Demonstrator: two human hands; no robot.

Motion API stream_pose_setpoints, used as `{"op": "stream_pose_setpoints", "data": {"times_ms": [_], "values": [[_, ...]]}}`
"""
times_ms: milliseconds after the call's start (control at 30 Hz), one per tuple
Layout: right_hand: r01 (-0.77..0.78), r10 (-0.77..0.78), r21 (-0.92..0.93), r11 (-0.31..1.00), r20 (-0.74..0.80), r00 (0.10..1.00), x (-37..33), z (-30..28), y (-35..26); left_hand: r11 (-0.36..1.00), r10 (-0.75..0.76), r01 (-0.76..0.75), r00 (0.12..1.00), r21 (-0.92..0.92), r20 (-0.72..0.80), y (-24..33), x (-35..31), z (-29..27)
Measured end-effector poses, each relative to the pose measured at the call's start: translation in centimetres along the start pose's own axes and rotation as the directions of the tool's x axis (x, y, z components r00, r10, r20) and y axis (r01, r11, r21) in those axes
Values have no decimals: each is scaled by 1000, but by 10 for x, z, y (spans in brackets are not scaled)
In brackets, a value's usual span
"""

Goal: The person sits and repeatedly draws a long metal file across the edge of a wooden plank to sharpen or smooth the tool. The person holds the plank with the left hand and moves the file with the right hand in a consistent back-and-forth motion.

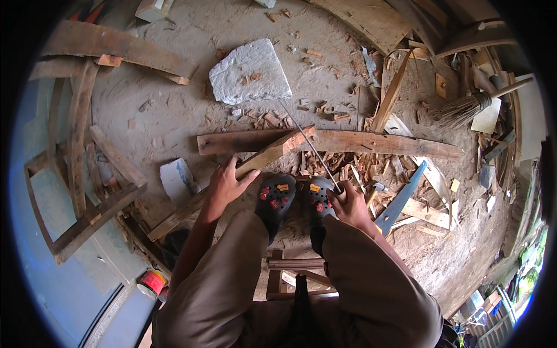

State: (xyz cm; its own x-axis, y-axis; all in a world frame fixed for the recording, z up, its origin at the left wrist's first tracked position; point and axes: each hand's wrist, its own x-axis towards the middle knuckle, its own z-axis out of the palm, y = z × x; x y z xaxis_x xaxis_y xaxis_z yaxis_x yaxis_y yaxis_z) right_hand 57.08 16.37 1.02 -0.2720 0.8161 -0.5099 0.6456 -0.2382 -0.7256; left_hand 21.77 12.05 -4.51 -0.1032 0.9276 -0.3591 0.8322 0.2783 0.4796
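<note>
My left hand (227,182) is closed round a narrow wooden board (272,152), thumb over its upper side. The board slants from the lower left up to the right. Its far end, with a pale chipped edge, rests on a long brown plank (360,143) lying crosswise on the ground. In my right hand (350,204) is the end of a long, thin, dark metal tool (310,145), pointing forward and to the left across the plank. It shows as a narrow line, so I cannot tell whether it is a blade or a rod. My fingers hide its grip.
A white stone slab (249,72) lies ahead. Wood chips (342,164) and a blue handsaw-shaped piece (400,197) are beside my right foot. A straw broom (464,110) leans at the right; wooden frames (75,243) stand left. A small wooden stool (296,264) is beneath me.
</note>
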Motion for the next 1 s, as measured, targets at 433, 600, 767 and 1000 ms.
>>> {"op": "stream_pose_setpoints", "data": {"times_ms": [433,600,767,1000], "values": [[-25,24,-108,994,-7,1000,3,10,76,996,94,-92,987,16,-130,19,-23,12],[-120,125,-113,986,31,992,-5,7,72,995,-95,91,979,28,178,-4,-29,9],[-107,113,-137,985,40,993,-6,8,75,988,-117,143,939,-57,323,-15,-30,6],[-89,82,-137,987,-58,995,-3,14,68,990,-113,128,970,-57,213,-23,-34,9]]}}
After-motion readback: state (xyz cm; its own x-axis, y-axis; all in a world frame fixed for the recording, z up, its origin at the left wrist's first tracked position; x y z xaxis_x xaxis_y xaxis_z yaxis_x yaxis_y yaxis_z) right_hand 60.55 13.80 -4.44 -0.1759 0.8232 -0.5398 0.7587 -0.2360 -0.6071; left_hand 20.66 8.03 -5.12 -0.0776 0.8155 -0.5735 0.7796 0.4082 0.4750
